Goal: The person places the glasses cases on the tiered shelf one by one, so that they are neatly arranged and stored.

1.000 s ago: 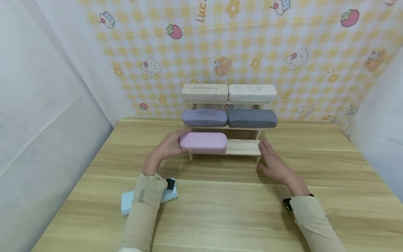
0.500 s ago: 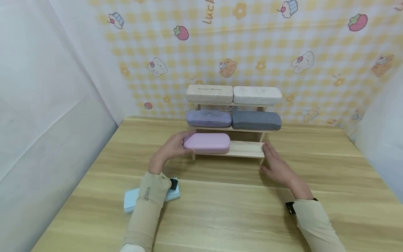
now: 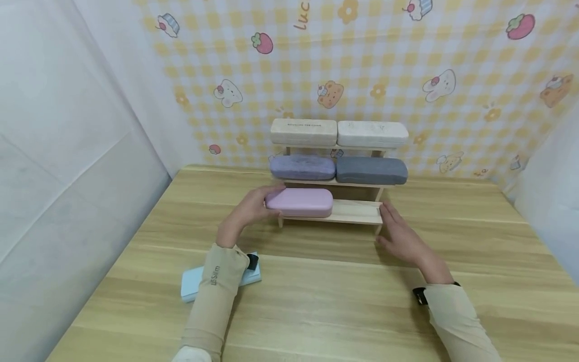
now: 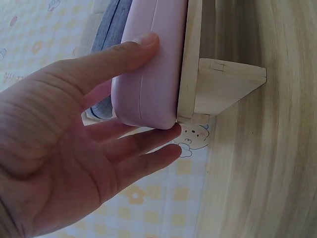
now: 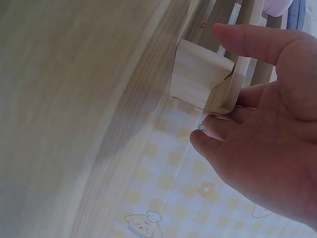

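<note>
A pink glasses case [image 3: 299, 202] lies on the left half of the lowest tier of a three-tier wooden rack [image 3: 357, 211]. My left hand [image 3: 253, 207] holds its left end, thumb on the front face and fingers around the end and back; the left wrist view shows the thumb pressing on the case [image 4: 153, 74]. At the rack's right end, my right hand [image 3: 400, 236] touches the lowest tier's edge with extended fingers. In the right wrist view the thumb stands before the shelf board [image 5: 235, 87], and whether it touches is unclear.
Purple [image 3: 303, 167] and grey [image 3: 372, 171] cases fill the middle tier. Beige [image 3: 304, 132] and white [image 3: 373, 133] cases lie on top. A light blue flat case [image 3: 192, 283] lies on the table [image 3: 325, 301], partly under my left forearm. A patterned cloth [image 3: 289, 65] hangs behind.
The head view has shifted slightly, so everything appears a little farther right. Both hands keep their places at the pink case and the rack's end.
</note>
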Demonstrator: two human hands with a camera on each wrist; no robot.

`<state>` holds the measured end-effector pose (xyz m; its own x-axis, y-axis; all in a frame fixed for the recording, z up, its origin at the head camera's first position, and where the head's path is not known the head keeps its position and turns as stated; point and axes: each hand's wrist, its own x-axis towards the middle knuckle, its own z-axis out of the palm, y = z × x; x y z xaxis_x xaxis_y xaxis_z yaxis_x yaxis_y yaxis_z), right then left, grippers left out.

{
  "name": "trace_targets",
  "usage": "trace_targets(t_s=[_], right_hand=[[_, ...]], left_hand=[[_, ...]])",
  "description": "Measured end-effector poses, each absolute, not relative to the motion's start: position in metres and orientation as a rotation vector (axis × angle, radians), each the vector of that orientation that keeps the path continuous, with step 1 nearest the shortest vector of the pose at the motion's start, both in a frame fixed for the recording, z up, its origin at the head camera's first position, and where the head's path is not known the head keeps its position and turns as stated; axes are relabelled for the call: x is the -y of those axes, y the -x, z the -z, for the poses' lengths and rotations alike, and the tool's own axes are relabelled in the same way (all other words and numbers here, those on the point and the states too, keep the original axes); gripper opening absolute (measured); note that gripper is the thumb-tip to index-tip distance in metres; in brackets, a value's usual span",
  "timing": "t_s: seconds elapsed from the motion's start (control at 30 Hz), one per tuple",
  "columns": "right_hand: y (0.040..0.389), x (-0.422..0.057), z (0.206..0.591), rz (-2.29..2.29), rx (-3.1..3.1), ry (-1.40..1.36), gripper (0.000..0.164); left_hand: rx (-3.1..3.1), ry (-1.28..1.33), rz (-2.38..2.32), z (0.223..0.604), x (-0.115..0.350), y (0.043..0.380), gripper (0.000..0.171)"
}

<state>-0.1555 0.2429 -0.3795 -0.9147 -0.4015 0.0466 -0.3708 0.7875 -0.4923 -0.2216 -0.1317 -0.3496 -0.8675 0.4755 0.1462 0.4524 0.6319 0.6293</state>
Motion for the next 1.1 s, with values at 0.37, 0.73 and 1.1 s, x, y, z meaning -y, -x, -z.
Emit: trace_targets(t_s=[0.37,0.73,1.1], right_hand=[[0.149,-0.239,0.385,0.798,-2.918,0.618,0.078],[0.147,-0.238,0.385,0.793,-2.919,0.630,0.078],[0.153,-0.240,0.380,0.782,-2.926,0.642,0.079]], left_hand=[[-2.798,-0.939,-1.033,0.355,0.137,0.217,0.060],[-2.833,-0.907,-0.968,0.350,0.138,0.210,0.058],[-2.826,-0.768,-0.905,0.313,0.153,0.178,0.062]])
